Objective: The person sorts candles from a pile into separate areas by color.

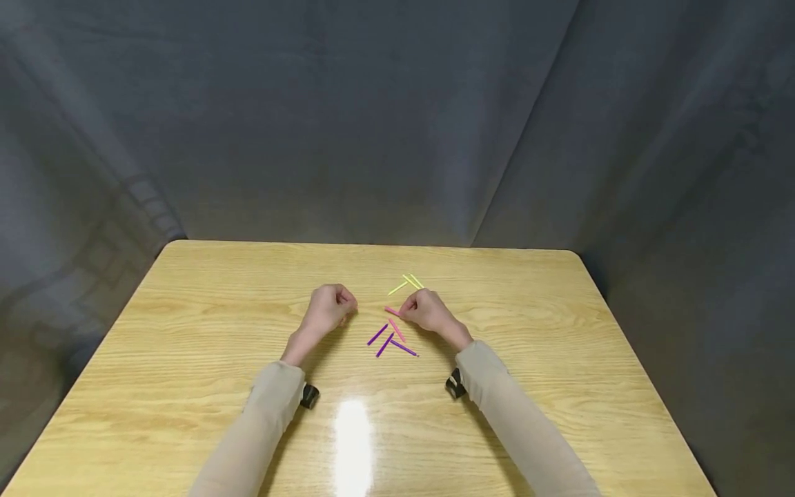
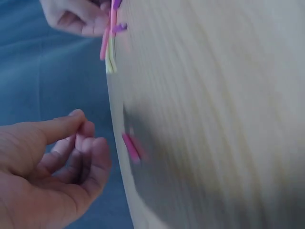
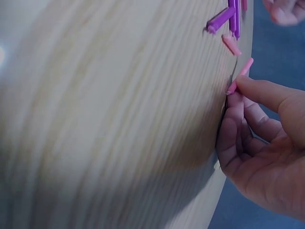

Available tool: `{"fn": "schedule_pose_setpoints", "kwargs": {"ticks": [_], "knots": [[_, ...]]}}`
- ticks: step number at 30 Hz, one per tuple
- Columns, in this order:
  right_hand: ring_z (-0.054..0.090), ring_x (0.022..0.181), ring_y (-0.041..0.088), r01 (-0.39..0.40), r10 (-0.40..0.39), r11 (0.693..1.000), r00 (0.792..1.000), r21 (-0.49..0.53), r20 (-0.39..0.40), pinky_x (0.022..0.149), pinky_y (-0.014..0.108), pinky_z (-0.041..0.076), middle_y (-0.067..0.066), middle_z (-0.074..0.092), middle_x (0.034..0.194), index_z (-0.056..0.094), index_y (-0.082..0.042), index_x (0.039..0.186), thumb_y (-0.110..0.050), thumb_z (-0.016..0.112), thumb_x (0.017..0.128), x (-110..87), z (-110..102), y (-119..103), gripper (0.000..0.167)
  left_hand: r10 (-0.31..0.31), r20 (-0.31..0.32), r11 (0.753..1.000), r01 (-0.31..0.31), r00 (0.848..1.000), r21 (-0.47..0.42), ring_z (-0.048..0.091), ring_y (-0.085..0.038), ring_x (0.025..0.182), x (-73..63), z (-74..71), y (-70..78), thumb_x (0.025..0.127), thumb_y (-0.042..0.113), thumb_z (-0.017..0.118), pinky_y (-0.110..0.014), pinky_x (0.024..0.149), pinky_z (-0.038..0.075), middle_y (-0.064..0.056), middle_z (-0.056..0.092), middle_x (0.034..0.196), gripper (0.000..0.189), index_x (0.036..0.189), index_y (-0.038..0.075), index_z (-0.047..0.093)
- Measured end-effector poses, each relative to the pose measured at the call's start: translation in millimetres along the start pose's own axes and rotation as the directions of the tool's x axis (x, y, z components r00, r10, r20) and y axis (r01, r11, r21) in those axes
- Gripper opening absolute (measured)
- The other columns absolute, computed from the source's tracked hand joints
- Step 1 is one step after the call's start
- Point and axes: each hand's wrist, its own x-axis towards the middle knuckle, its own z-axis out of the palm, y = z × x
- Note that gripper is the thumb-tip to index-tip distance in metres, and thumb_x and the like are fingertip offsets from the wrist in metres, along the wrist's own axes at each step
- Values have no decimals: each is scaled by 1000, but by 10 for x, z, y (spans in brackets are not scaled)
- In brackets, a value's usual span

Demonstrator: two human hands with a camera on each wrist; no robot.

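Note:
My right hand (image 1: 428,312) pinches a slim pink stick (image 3: 232,87) between thumb and fingertips, low over the wooden table. A second pink stick (image 1: 397,330) lies just in front of it. My left hand (image 1: 329,307) hovers to the left, its fingers loosely curled with nothing visible between them. Beside its fingertips, in the left wrist view, another pink stick (image 2: 131,148) lies on the table; the hand hides that one from the head view. Purple sticks (image 1: 385,345) with small pointed tips lie nearer to me, between the two hands.
Thin yellow sticks (image 1: 398,288) lie beyond my right hand, partly overlapping each other. The wooden table (image 1: 186,331) extends to a far edge with dark curtains (image 1: 348,124) behind and at the sides. Light glares off the near tabletop.

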Motion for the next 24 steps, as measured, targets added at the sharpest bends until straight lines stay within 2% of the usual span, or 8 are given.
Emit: {"fn": "schedule_pose_setpoints", "kwargs": {"ticks": [5, 9, 16, 20, 24], "knots": [[46, 54, 7, -2, 2, 1000, 1000, -7, -7, 53, 20, 37, 0, 67, 70, 73, -5, 77, -4, 68, 86, 10, 28, -26, 11, 74, 27, 997, -75, 997, 7, 55, -14, 54, 83, 144, 112, 88, 1, 67, -25, 50, 45, -13, 66, 75, 5, 83, -1, 69], [47, 55, 7, 5, -5, 1000, 1000, -3, -12, 53, 20, 37, 0, 67, 70, 74, -5, 78, -4, 68, 86, 19, 60, -32, 10, 90, 35, 994, -92, 995, 59, 57, -13, 62, 131, 256, 116, 85, -1, 69, -25, 58, 47, -9, 66, 73, 5, 81, 0, 70], [46, 54, 6, -6, 6, 1000, 1000, 8, 5, 51, 19, 35, 0, 69, 71, 74, -4, 78, -5, 70, 85, 29, 83, -37, 8, 112, 114, 987, -124, 987, 105, 56, -12, 65, 162, 396, 131, 82, -6, 70, -25, 59, 48, -5, 63, 71, 6, 80, 0, 69], [46, 54, 6, 12, -12, 1000, 1000, 2, -19, 50, 18, 33, 1, 68, 70, 74, -4, 76, -4, 71, 84, 40, 83, -36, 8, 151, 104, 977, -165, 983, 135, 55, -12, 64, 185, 438, 160, 81, -7, 71, -25, 59, 47, -5, 63, 70, 8, 78, 0, 69], [48, 55, 5, 44, -44, 999, 999, 9, -20, 51, 17, 36, 1, 68, 69, 74, -3, 76, -4, 72, 84, 45, 126, -38, 8, 152, 113, 974, -168, 982, 154, 53, -11, 62, 170, 466, 155, 80, -6, 72, -24, 58, 46, -3, 61, 68, 11, 75, 2, 68]]}}
